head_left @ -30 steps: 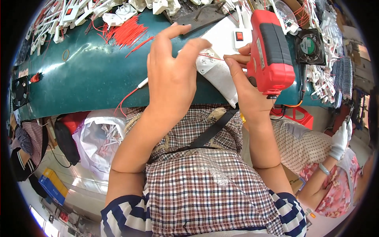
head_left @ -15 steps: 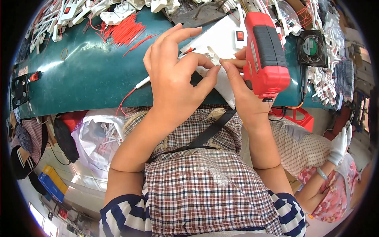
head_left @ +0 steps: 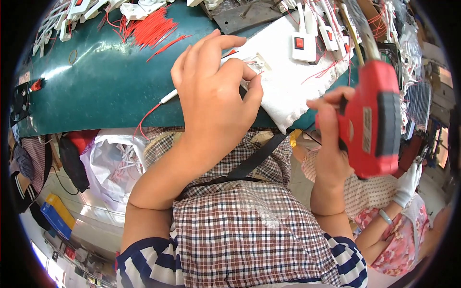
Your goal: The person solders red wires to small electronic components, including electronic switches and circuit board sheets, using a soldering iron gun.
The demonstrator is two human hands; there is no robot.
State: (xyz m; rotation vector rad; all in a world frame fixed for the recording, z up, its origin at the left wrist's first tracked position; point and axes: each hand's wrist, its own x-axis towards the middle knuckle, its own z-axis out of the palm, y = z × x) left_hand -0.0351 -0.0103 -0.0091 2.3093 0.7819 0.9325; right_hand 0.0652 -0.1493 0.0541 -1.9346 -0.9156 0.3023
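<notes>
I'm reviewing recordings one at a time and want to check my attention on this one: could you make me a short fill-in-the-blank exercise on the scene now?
1. The person's right hand holds a tool whose body is mainly ____ and black.
2. In the picture, the bundle of red wires lies to the ____ of the white pad.
3. The co-worker's visible hand wears a white ____.

Missing words: red; left; glove.
</notes>
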